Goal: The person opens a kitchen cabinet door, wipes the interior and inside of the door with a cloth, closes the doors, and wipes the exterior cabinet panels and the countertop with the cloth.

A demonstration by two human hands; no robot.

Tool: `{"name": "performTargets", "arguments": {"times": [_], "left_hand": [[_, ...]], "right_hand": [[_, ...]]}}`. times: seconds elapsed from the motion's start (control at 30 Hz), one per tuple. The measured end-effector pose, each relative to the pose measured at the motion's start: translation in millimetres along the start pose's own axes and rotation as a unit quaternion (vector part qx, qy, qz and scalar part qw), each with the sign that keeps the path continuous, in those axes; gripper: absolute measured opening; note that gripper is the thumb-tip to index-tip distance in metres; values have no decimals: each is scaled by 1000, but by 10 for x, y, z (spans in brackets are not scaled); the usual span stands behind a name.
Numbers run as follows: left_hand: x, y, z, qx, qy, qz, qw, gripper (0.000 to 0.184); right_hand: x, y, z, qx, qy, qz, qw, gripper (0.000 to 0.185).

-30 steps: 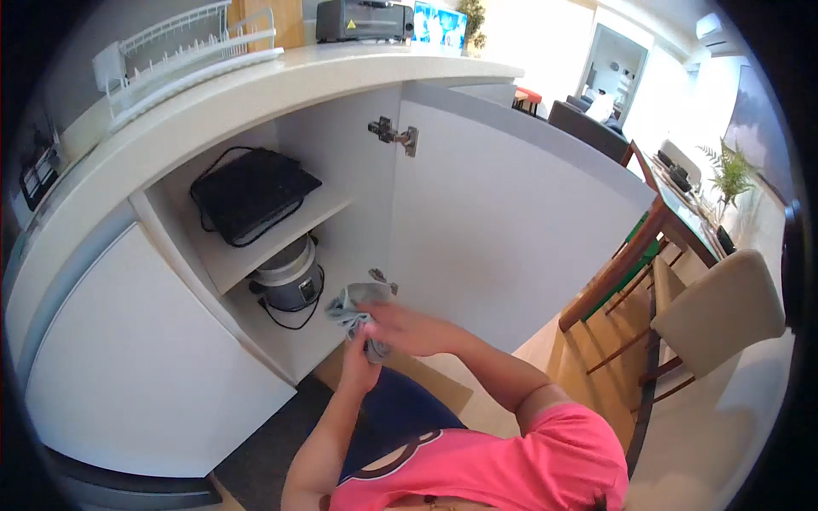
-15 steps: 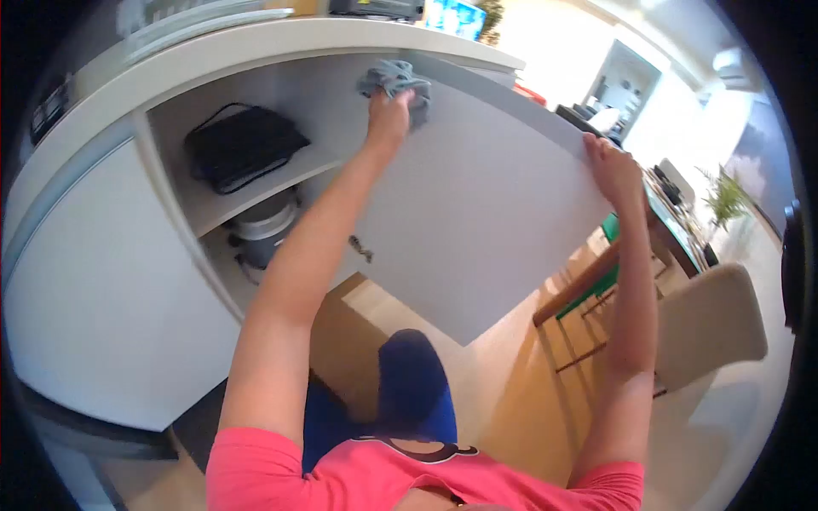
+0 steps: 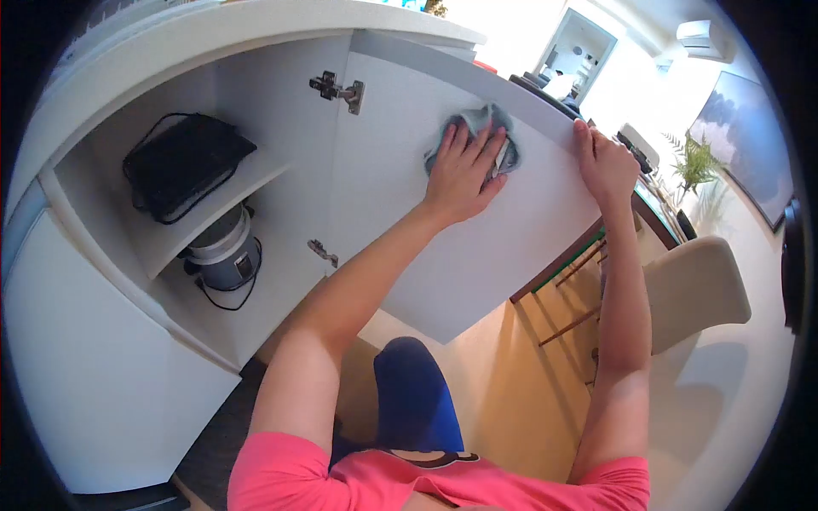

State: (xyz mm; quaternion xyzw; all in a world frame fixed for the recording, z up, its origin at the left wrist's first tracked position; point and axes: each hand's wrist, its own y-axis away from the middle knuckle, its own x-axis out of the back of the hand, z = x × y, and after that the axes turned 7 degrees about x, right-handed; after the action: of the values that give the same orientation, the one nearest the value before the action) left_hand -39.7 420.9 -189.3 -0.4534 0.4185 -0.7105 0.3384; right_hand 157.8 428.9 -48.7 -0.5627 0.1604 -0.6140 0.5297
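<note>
Fingers (image 3: 461,139) of the left hand (image 3: 458,180) lie spread over a crumpled grey cloth (image 3: 497,119), shifted from the hinge side to farther out across the cabinet door (image 3: 486,249); the right hand (image 3: 612,169) curls over its upper edge.

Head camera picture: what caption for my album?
Left hand holds a cloth against the open door; right hand grips its edge.

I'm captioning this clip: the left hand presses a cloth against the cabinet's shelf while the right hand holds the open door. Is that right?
Not quite. The left hand presses the cloth against the inner face of the open door, not the shelf, as the head view shows. The right hand does hold the door.
</note>
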Motion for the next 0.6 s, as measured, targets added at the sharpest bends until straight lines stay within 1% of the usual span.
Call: {"name": "performTargets", "arguments": {"times": [0.03, 0.07, 0.13, 0.17, 0.2, 0.27, 0.3, 0.37, 0.43, 0.5, 0.53, 0.6], "left_hand": [[-7, 23, 43, -23, -7, -49, 999, 73], [29, -16, 13, -3, -17, -14, 1000, 72], [130, -220, -278, 36, -42, 55, 997, 70], [116, -328, -472, 79, -22, 123, 989, 70], [98, -421, -665, 123, -5, 190, 974, 71], [165, -533, -867, 225, 81, 233, 942, 72], [142, -562, -871, 250, 51, 230, 939, 70], [85, -600, -826, 297, -9, 221, 929, 67], [-20, -499, -308, 179, 57, 255, 948, 71], [-152, -329, 308, 106, -20, 134, 985, 67], [-244, -178, 620, 56, 22, 116, 991, 60], [-485, 183, 983, -101, 74, 11, 992, 56]], "right_hand": [[-6, 6, 22, 21, -5, 6, 1000, 56], [-4, 14, 28, 17, -2, 6, 1000, 56], [-3, 16, 22, 8, 2, 8, 1000, 57], [-23, 16, 40, 15, 15, 6, 1000, 60], [-15, 24, 29, -1, 17, -13, 1000, 62], [12, 5, -6, -27, 21, -46, 998, 67], [-2, -9, 26, -42, 22, -79, 996, 74], [24, -15, 48, -29, -5, -90, 995, 78], [25, -36, 71, -29, -32, -108, 993, 80], [40, -57, 120, -39, -52, -134, 989, 82], [46, -69, 137, -38, -59, -154, 986, 83], [52, -117, 161, -35, -71, -191, 978, 83]]}}
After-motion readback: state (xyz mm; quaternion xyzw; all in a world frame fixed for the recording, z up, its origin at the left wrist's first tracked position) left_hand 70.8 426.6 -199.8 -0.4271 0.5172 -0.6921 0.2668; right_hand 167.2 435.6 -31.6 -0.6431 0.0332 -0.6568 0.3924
